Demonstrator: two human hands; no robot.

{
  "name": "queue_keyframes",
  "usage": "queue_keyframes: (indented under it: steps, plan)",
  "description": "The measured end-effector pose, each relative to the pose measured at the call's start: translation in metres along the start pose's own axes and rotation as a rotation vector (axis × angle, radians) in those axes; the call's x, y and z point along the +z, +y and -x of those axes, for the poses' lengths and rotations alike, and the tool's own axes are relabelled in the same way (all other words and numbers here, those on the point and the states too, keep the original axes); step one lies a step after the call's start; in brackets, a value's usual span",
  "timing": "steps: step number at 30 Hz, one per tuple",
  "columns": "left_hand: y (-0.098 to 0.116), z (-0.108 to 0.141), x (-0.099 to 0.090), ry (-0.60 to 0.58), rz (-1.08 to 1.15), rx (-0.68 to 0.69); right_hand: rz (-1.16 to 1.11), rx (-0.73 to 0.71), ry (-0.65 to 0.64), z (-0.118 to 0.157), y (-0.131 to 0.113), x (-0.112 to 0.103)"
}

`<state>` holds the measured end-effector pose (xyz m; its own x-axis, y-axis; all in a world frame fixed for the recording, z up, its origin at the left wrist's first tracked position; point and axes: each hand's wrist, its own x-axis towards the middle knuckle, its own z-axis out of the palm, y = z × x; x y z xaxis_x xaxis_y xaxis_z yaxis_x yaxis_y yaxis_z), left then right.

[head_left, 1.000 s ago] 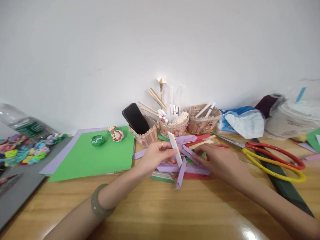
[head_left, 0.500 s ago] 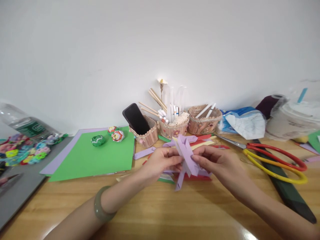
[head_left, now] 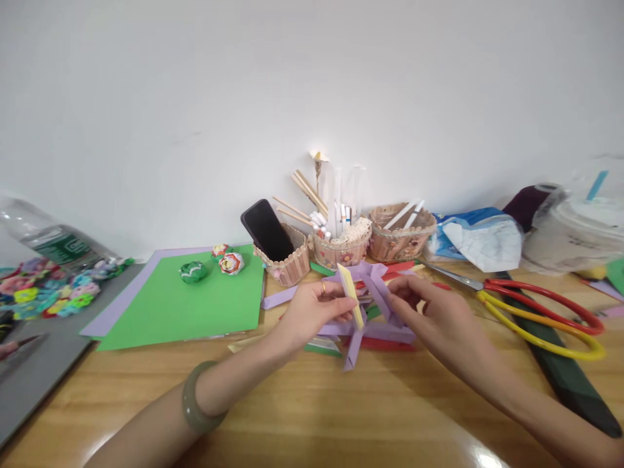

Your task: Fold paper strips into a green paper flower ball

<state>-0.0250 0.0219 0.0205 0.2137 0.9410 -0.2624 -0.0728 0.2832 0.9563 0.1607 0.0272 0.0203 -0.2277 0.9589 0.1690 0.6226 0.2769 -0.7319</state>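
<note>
My left hand (head_left: 316, 312) pinches a folded yellow paper strip (head_left: 351, 296) between thumb and fingers, tilted upright at the middle. Just to its right, my right hand (head_left: 424, 305) is closed on a folded purple paper strip (head_left: 377, 286). A small gap separates the two strips. Beneath and behind both hands lie more folded strips on the wooden table (head_left: 302, 409): a purple one (head_left: 353, 352) pointing forward, a red one (head_left: 387, 344) and a green one (head_left: 322, 349). Fingertips of both hands are partly hidden.
Green paper (head_left: 195, 305) with small paper balls lies left of the hands. Behind stand baskets (head_left: 402, 237), one holding a phone (head_left: 267, 229). Large scissors (head_left: 536, 312) lie right, over a dark strap-like object (head_left: 565, 377). A bottle (head_left: 58, 244) and lidded cup (head_left: 570, 227) flank them.
The yellow and purple strips, close together before, are now apart. The yellow one stays in my left hand, the purple one in my right. The view has shifted slightly.
</note>
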Motion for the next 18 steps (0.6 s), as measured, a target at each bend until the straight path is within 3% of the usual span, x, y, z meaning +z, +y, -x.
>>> queue_keyframes:
  steps: [3,8,14,18]
  plan:
    - [-0.002,0.0,0.0,-0.025,-0.041,-0.03,0.087,-0.035,0.077,0.001,-0.002,0.001]
    - [-0.008,0.003,0.004,-0.205,-0.162,-0.099,-0.185,-0.134,-0.2,0.004,-0.01,0.003]
    - [-0.003,0.005,0.003,-0.192,-0.169,-0.101,-0.296,-0.042,-0.165,0.001,-0.012,-0.002]
    - [-0.007,0.005,0.002,-0.213,-0.261,-0.064,-0.236,-0.086,-0.267,0.005,-0.014,0.001]
